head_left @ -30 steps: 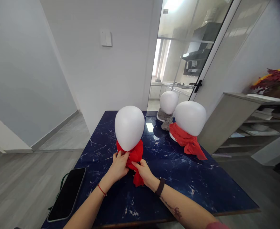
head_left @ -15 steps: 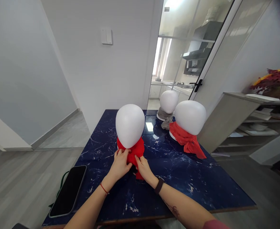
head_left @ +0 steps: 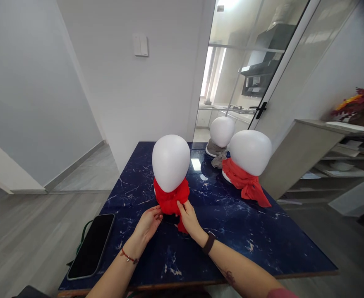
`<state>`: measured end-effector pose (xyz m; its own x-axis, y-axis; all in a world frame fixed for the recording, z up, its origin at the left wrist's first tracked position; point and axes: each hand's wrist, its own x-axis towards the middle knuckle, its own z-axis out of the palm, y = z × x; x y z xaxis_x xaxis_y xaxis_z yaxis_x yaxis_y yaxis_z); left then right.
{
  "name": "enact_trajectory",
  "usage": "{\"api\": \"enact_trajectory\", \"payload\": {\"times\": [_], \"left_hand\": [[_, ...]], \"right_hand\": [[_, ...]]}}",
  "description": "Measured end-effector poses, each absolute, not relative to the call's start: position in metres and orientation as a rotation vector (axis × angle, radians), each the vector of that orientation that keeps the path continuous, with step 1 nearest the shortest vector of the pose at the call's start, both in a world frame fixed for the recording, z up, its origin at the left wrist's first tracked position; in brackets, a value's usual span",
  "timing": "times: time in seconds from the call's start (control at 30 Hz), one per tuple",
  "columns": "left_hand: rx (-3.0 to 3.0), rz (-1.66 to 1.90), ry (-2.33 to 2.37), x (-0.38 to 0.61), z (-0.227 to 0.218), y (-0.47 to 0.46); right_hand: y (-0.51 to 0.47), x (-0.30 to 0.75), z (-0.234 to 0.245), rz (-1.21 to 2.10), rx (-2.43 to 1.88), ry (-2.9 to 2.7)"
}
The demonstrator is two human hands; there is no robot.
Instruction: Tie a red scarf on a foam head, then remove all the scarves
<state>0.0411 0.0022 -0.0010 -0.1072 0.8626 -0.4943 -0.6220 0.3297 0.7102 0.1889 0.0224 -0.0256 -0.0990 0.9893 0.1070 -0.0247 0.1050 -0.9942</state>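
A white foam head [head_left: 171, 162] stands on the dark blue marble table [head_left: 231, 223] with a red scarf [head_left: 171, 198] wrapped round its neck. My right hand [head_left: 189, 218] pinches the scarf's knot at the front, while the scarf's tail hangs behind that hand. My left hand [head_left: 148, 223] lies just left of the scarf, fingers loosely curled and apart, touching or almost touching the cloth and holding nothing.
A second foam head with a red scarf [head_left: 249, 157] and a third with a grey scarf [head_left: 221, 134] stand at the back right. A black phone [head_left: 91, 245] lies at the table's front left corner. A shelf unit [head_left: 331, 161] stands to the right.
My left hand has let go of the scarf and dropped back toward me. The right hand has moved up to the knot. The scarf now sits tighter round the neck.
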Motion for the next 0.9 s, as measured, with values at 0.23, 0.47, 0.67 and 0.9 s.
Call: {"api": "enact_trajectory", "payload": {"times": [0.23, 0.47, 0.67, 0.9], "left_hand": [[0.513, 1.261, 1.080, 0.050, 0.006, -0.001], [0.816, 1.231, 1.235, 0.045, 0.007, -0.003], [1.456, 1.088, 1.688, -0.003, 0.011, 0.010], [1.833, 0.436, 2.394, -0.033, 0.026, 0.019]], "right_hand": [[0.020, 0.185, -0.022, 1.588, -1.090, -1.135], [0.027, 0.190, -0.015, 1.726, -1.008, -1.111], [0.046, 0.216, -0.006, 1.677, -1.013, -1.344], [0.066, 0.230, -0.016, 1.516, -1.090, -1.256]]}}
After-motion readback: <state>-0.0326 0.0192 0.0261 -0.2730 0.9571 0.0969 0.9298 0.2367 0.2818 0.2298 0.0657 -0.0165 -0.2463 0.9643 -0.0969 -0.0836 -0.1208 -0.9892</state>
